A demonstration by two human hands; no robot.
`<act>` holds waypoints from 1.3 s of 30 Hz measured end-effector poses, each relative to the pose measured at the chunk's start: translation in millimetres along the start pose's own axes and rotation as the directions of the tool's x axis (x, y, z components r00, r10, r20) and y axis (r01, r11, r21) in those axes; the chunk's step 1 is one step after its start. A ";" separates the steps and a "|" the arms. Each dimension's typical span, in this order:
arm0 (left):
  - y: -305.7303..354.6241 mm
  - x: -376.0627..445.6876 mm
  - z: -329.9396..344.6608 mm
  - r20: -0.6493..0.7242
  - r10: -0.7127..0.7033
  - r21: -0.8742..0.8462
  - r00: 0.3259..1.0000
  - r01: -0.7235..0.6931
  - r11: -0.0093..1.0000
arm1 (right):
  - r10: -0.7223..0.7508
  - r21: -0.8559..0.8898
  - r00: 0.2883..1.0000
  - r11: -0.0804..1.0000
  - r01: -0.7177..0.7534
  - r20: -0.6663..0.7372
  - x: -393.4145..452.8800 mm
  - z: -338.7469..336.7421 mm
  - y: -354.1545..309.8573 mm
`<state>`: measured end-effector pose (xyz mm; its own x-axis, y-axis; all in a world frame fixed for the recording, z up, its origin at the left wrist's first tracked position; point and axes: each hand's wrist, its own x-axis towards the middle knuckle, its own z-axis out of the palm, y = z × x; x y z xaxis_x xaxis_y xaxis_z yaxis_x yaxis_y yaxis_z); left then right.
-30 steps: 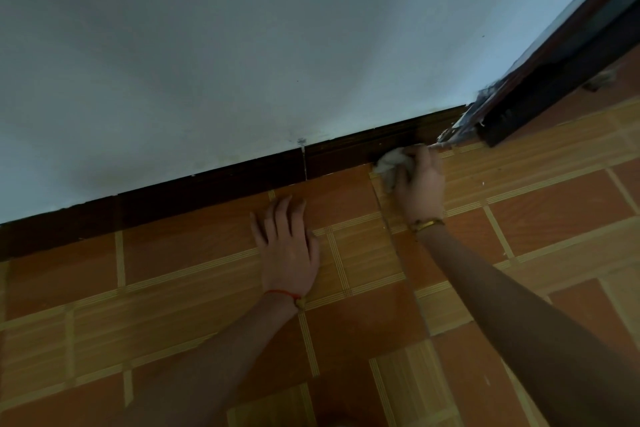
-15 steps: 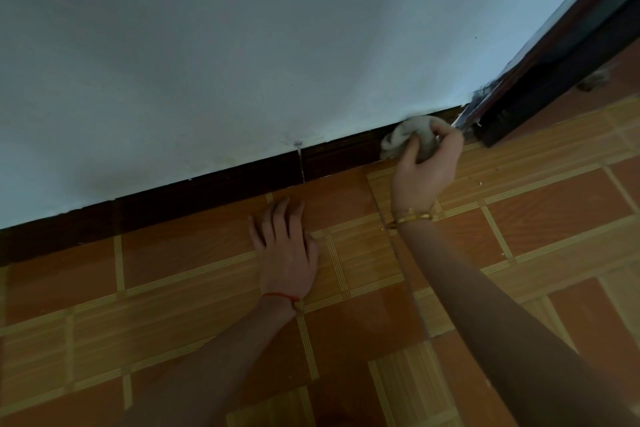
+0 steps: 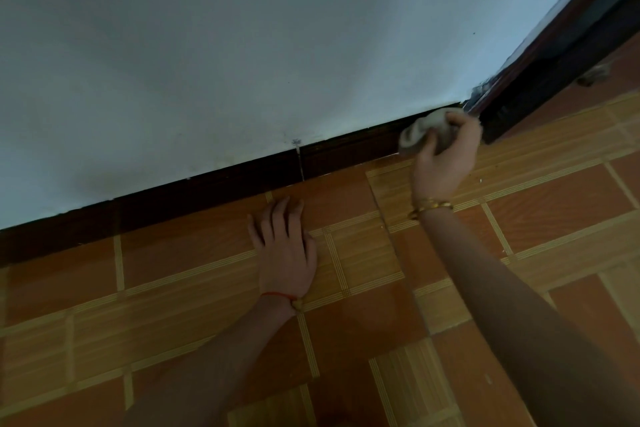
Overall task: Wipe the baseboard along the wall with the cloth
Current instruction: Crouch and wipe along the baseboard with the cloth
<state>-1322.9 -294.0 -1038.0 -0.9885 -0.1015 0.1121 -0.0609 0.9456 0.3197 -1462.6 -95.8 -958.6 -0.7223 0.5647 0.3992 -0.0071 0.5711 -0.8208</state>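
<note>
- Wall (image 3: 242, 45), pale and plain, fills the upper view, and tiled floor (image 3: 519, 218) lies under me.
- Baseboard (image 3: 207, 191) is a dark strip along the foot of that wall, ending at a dark door frame (image 3: 554, 55) on the right.
- My left hand (image 3: 285, 250) lies flat on the floor, fingers straight and close together, propping me near the baseboard.
- My right hand (image 3: 445, 156) curls round the bunched pale cloth (image 3: 420, 133), holding it against the baseboard's right end, just beside the door frame.
- To wipe well, I judge I should keep the cloth pressed along the top edge and face, drawing it leftward in one even stroke, turning to a clean fold when it soils.
- No containers are visible here.
</note>
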 end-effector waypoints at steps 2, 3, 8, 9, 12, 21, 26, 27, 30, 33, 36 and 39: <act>0.7 -0.1 -0.2 0.005 -0.004 0.000 1.000 0.004 1.000 | 0.069 0.025 0.997 0.997 -0.068 -0.040 22.7 -2.9 14.2; 1.4 0.1 -0.3 0.008 -0.007 0.002 1.000 0.007 1.000 | 0.092 0.053 0.995 0.995 -0.089 -0.048 30.7 -3.6 20.0; 2.5 0.6 0.0 0.033 -0.029 0.015 0.999 0.029 0.999 | 0.058 0.080 0.998 0.995 -0.061 0.036 12.7 2.3 10.3; 2.9 0.8 0.4 0.036 -0.027 0.019 0.999 0.026 0.999 | 0.029 0.059 0.998 0.998 -0.033 0.063 2.1 3.8 5.6; 1.4 1.1 1.5 0.028 -0.027 0.022 0.999 0.027 0.999 | -0.106 -0.010 0.978 0.994 0.109 0.179 -27.1 9.4 -0.9; -0.5 -0.4 1.4 0.030 -0.014 0.007 0.999 0.013 1.000 | 0.046 -0.168 0.987 0.986 -0.020 0.155 13.8 -3.7 34.7; -0.2 0.3 2.4 0.031 -0.017 0.027 0.999 0.016 0.999 | 0.089 -0.187 0.971 0.981 -0.047 0.222 1.0 3.8 28.9; 0.1 0.3 2.5 0.028 -0.013 0.030 1.000 0.012 0.999 | 0.095 -0.175 0.966 0.983 -0.053 0.242 -10.7 7.8 23.5; -1.8 -0.1 3.0 0.013 -0.001 0.016 1.000 0.001 1.000 | 0.074 -0.118 0.947 0.992 -0.039 0.312 -44.0 17.5 4.6; -3.1 1.1 3.4 0.001 0.004 -0.008 1.000 -0.004 1.000 | -0.037 -0.018 0.912 0.999 0.048 0.408 -68.4 21.8 -12.4; -8.5 -0.7 -0.6 -0.001 0.008 -0.040 1.000 -0.008 0.999 | -0.115 0.082 0.913 0.993 0.090 0.392 -79.9 23.0 -25.1; -23.6 -8.6 -13.3 -0.005 -0.036 -0.032 0.999 0.036 0.999 | -0.030 0.114 0.978 0.993 0.006 0.208 -74.3 21.6 -39.3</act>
<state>-1311.1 -319.6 -1034.1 -0.9849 -0.1371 0.1055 -0.0918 0.9310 0.3532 -1423.6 -173.1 -964.8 -0.8497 0.4112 0.3301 -0.0903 0.5032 -0.8594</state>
